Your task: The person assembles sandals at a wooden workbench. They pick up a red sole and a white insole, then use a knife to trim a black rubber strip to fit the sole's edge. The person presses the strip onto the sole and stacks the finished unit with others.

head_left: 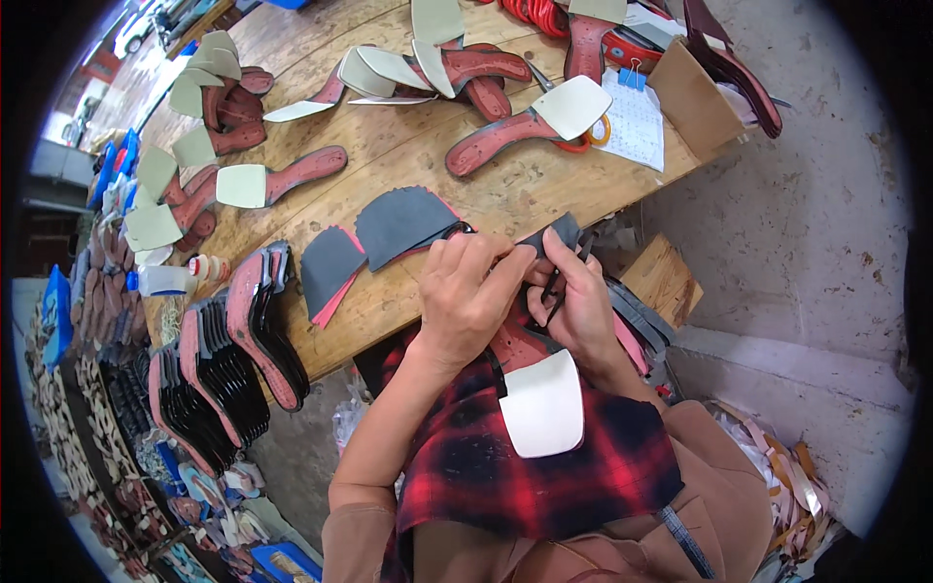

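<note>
My left hand (465,296) is closed, its fingertips pinched together beside my right hand; what they grip is mostly hidden. Between thumb and fingers, my right hand (580,306) holds a dark grey leather-like piece (556,233). A thin black item (555,294), perhaps a strap or a tool, crosses its palm. Below both hands a red shoe insole with a white squarish pad (544,406) rests against the red-and-black plaid cloth (457,471) on my lap. Just beyond my left hand, a stack of dark grey cut pieces with pink undersides (403,225) lies on the table.
The wooden table (389,160) carries several red insoles with cream pads (501,141). Rows of black-edged insoles (267,325) stand along its near left edge. Orange-handled scissors (603,131) lie by a written sheet (637,136) and a cardboard box (695,102). Shoe parts fill racks (87,428) at left.
</note>
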{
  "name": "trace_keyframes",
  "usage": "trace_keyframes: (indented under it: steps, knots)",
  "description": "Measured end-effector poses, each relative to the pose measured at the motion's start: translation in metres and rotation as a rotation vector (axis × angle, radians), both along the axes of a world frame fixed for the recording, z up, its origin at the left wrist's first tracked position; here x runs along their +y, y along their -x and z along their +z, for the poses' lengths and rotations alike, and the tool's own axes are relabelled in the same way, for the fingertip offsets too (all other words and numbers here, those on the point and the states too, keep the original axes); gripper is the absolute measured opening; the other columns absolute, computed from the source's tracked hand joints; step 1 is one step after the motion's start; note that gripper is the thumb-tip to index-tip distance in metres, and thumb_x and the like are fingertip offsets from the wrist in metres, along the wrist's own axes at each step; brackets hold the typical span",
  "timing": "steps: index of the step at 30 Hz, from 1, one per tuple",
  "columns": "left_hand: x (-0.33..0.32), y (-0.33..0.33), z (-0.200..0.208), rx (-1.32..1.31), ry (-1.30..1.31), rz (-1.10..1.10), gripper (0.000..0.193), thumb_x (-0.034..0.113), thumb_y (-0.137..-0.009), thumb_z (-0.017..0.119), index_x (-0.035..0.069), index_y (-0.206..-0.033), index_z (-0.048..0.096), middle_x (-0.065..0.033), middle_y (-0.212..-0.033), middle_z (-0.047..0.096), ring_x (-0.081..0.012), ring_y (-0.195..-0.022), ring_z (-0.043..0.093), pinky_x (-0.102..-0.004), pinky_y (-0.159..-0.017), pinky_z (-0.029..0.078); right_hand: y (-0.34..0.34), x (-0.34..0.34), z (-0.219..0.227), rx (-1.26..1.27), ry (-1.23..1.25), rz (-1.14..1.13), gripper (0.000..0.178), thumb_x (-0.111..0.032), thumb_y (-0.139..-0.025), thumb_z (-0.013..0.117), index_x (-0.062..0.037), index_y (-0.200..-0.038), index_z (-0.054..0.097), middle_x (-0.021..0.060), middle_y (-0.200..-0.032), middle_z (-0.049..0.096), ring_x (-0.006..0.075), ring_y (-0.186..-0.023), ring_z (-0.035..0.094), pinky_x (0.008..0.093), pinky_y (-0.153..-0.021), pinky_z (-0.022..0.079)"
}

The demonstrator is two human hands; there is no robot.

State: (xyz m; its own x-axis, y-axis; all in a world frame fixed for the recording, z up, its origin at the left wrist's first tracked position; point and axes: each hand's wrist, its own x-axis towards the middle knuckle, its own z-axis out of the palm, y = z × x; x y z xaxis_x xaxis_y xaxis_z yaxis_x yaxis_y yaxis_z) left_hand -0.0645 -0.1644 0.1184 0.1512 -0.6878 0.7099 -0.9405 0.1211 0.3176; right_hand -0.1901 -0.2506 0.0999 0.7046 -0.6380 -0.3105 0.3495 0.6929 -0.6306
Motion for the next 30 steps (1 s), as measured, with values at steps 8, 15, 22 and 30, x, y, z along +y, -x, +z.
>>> trace_keyframes:
  steps: [8, 15, 22, 30]
  knots:
    - [-0.001, -0.001, 0.005, -0.206, -0.131, 0.009, 0.021, 0.010, -0.071, 0.071, 0.008, -0.092, 0.066, -0.0030, -0.089, 0.057, -0.0189, -0.077, 0.055, -0.0332, -0.065, 0.040, -0.003, 0.004, 0.002, 0.043, 0.075, -0.005, 0.020, -0.024, -0.099, 0.056, -0.0059, -0.094, 0.061, 0.0064, -0.086, 0.068, 0.0111, -0.069, 0.066, 0.0217, -0.035, 0.039]
    - [0.005, 0.001, 0.009, -0.127, -0.317, 0.011, 0.013, 0.013, -0.078, 0.064, 0.007, -0.088, 0.058, -0.0083, -0.086, 0.048, -0.0242, -0.081, 0.051, -0.0358, -0.068, 0.039, 0.000, 0.010, 0.006, 0.140, 0.136, 0.029, 0.026, -0.026, -0.099, 0.054, -0.0025, -0.095, 0.063, 0.0082, -0.086, 0.070, 0.0105, -0.058, 0.062, 0.0219, -0.036, 0.038]
    - [0.130, -0.022, -0.014, 0.633, -0.578, 0.211, 0.023, 0.020, -0.099, 0.049, 0.000, -0.090, 0.057, -0.0110, -0.080, 0.056, -0.0242, -0.073, 0.056, -0.0383, -0.067, 0.043, 0.004, 0.003, 0.014, 0.164, 0.386, 0.025, 0.038, -0.029, -0.102, 0.048, 0.0024, -0.098, 0.069, 0.0135, -0.099, 0.073, 0.0054, -0.046, 0.049, 0.0202, -0.041, 0.036]
    - [0.035, -0.012, -0.012, 1.982, 0.257, -0.286, 0.044, 0.039, -0.100, 0.052, 0.008, -0.132, 0.051, -0.0059, -0.111, 0.061, -0.0150, -0.099, 0.061, -0.0288, -0.079, 0.052, -0.012, 0.014, 0.017, -0.123, 0.850, 0.087, 0.027, -0.019, -0.101, 0.046, -0.0002, -0.109, 0.064, 0.0172, -0.126, 0.063, 0.0028, -0.057, 0.049, 0.0176, -0.050, 0.039]
